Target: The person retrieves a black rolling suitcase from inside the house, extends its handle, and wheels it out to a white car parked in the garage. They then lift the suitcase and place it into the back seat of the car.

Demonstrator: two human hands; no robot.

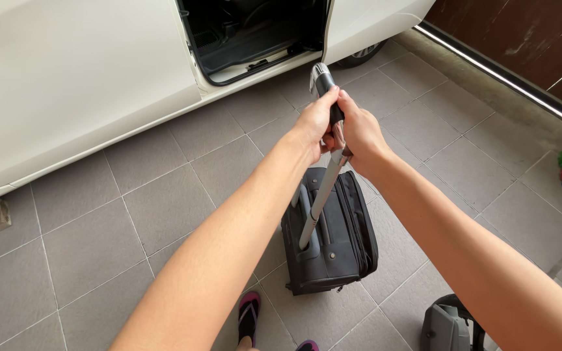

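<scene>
Here: both hands [339, 127] grip handle [323, 81] | suitcase [330, 237] below grip

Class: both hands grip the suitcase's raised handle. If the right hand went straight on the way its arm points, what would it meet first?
Probably the white car, near the sill of its open door; depth is unclear. The right hand points there.

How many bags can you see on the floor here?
2: a black suitcase standing under both hands, and a grey bag at the bottom edge, partly cut off. Others may lie outside view.
</scene>
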